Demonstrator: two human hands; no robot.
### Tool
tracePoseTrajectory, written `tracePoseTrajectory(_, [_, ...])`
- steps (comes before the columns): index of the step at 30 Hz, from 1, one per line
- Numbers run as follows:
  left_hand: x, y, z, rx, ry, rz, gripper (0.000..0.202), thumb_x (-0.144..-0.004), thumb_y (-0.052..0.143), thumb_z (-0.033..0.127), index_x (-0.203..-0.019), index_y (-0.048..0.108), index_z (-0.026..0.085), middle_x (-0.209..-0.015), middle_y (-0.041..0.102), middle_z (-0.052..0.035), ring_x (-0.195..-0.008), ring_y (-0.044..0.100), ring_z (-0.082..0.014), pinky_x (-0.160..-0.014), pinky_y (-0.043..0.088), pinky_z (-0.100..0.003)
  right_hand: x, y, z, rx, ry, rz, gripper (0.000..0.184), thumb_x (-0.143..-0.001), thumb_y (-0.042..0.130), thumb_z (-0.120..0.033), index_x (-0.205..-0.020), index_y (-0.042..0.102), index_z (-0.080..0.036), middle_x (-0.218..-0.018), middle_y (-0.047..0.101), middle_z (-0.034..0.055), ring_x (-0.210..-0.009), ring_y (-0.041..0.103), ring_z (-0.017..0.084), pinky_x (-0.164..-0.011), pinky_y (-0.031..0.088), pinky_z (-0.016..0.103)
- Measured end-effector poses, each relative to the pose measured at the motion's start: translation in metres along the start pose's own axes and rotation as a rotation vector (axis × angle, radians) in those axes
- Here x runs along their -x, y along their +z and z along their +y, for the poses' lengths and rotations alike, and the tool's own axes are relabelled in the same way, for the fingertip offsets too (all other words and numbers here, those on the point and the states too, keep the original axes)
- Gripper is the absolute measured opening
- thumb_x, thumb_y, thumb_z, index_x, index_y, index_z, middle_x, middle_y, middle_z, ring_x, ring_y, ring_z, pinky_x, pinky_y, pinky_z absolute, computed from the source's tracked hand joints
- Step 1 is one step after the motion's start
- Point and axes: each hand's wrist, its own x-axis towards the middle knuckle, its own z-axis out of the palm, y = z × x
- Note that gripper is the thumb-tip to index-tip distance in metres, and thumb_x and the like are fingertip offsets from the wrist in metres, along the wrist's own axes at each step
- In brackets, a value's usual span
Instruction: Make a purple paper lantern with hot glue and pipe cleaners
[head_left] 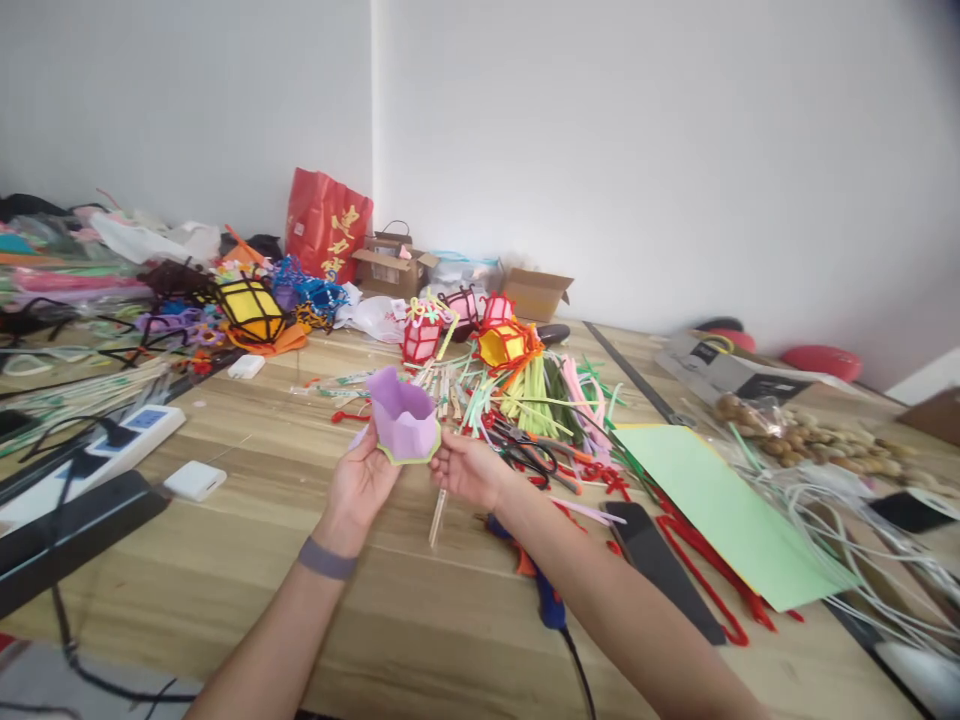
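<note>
A purple paper or felt cup (405,415) with a wavy upper edge and a yellow-green trim (409,460) round its bottom is held up above the table. My left hand (362,480) is closed on its left side from below. At the right end of the trim, the fingers of my right hand (469,470) pinch the edge. Thin wooden sticks (436,525) lie under my right hand. A blue glue gun (551,605) with a black cord lies partly hidden beneath my right forearm, and black-bladed scissors (529,455) rest just beyond it.
Finished lanterns (502,345) and bundled pipe cleaners (536,395) fill the table's middle. On the right lie a green sheet (727,510), a black phone (660,570) and white cables (832,540). A power strip (142,430) and a white box (195,480) are at left.
</note>
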Motion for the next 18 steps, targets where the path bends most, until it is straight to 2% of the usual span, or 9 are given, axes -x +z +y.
tracePoseTrajectory(3, [0.001,0.001,-0.006,0.001,0.03,0.027,0.039,-0.095,0.029,0.01,-0.126,0.052,0.019,-0.088,0.074,-0.0062,-0.082,0.07,-0.0163,-0.078,0.055,-0.031,0.001,-0.003,0.003,-0.035,-0.034,-0.014,0.018,-0.092,0.05,-0.02,-0.075,0.056,-0.017,-0.056,0.054,-0.0031,-0.051,0.049,0.008,-0.054,0.04,0.02])
tracePoseTrajectory(6, [0.005,0.004,-0.012,-0.07,0.007,0.061,0.031,-0.096,0.034,0.017,-0.117,0.057,0.02,-0.084,0.073,-0.0058,-0.075,0.07,-0.0172,-0.068,0.056,-0.031,-0.002,-0.013,0.002,-0.037,-0.061,-0.013,0.015,-0.089,0.054,-0.019,-0.074,0.055,-0.017,-0.055,0.053,-0.0039,-0.049,0.046,0.007,-0.053,0.039,0.02])
tracePoseTrajectory(8, [0.008,0.005,-0.014,-0.147,0.009,0.081,0.028,-0.095,0.038,0.026,-0.114,0.058,0.021,-0.088,0.071,-0.0063,-0.075,0.069,-0.0179,-0.065,0.055,-0.03,-0.007,-0.022,-0.002,-0.025,-0.075,-0.005,0.015,-0.089,0.054,-0.019,-0.074,0.054,-0.017,-0.055,0.053,-0.004,-0.048,0.045,0.007,-0.052,0.038,0.02])
tracePoseTrajectory(10, [0.01,0.004,-0.015,-0.27,0.1,0.092,0.026,-0.091,0.049,0.03,-0.115,0.057,0.025,-0.099,0.069,-0.0063,-0.085,0.068,-0.0182,-0.069,0.054,-0.029,-0.014,-0.029,-0.005,0.003,-0.078,0.01,0.015,-0.089,0.053,-0.02,-0.074,0.053,-0.017,-0.055,0.053,-0.0041,-0.047,0.044,0.007,-0.05,0.038,0.019])
tracePoseTrajectory(11, [0.011,0.003,-0.016,-0.35,0.191,0.093,0.031,-0.086,0.058,0.027,-0.117,0.057,0.027,-0.108,0.067,-0.0057,-0.095,0.065,-0.0179,-0.075,0.053,-0.027,-0.018,-0.032,-0.007,0.024,-0.075,0.02,0.016,-0.09,0.052,-0.021,-0.074,0.052,-0.018,-0.054,0.052,-0.0042,-0.046,0.044,0.007,-0.05,0.037,0.019])
tracePoseTrajectory(12, [0.012,0.002,-0.017,-0.437,0.303,0.092,0.045,-0.078,0.068,0.02,-0.12,0.055,0.029,-0.118,0.063,-0.0045,-0.106,0.061,-0.0175,-0.081,0.051,-0.024,-0.021,-0.034,-0.007,0.051,-0.07,0.029,0.017,-0.09,0.051,-0.022,-0.074,0.052,-0.018,-0.053,0.052,-0.0042,-0.045,0.044,0.007,-0.049,0.037,0.019])
tracePoseTrajectory(14, [0.014,0.0,-0.019,-0.614,0.516,0.088,0.087,-0.056,0.079,0.0,-0.129,0.047,0.033,-0.135,0.051,-0.0023,-0.125,0.048,-0.0168,-0.093,0.044,-0.018,-0.027,-0.034,-0.005,0.116,-0.063,0.047,0.017,-0.091,0.05,-0.024,-0.075,0.051,-0.018,-0.053,0.051,-0.0044,-0.044,0.044,0.007,-0.048,0.037,0.019])
tracePoseTrajectory(16, [0.016,0.0,-0.022,-0.722,0.602,0.098,0.117,-0.042,0.081,-0.009,-0.14,0.033,0.034,-0.141,0.045,-0.0039,-0.13,0.043,-0.0181,-0.096,0.041,-0.018,-0.03,-0.03,0.002,0.197,-0.06,0.053,0.018,-0.09,0.052,-0.026,-0.074,0.051,-0.018,-0.052,0.051,-0.0045,-0.044,0.046,0.007,-0.049,0.039,0.019])
tracePoseTrajectory(18, [0.02,0.002,-0.024,-0.724,0.618,0.142,0.122,-0.042,0.079,-0.011,-0.143,0.027,0.036,-0.14,0.047,-0.0044,-0.128,0.046,-0.0193,-0.096,0.042,-0.02,-0.03,-0.024,0.01,0.298,-0.058,0.047,0.02,-0.087,0.057,-0.029,-0.071,0.052,-0.018,-0.053,0.052,-0.0036,-0.046,0.049,0.008,-0.052,0.042,0.021])
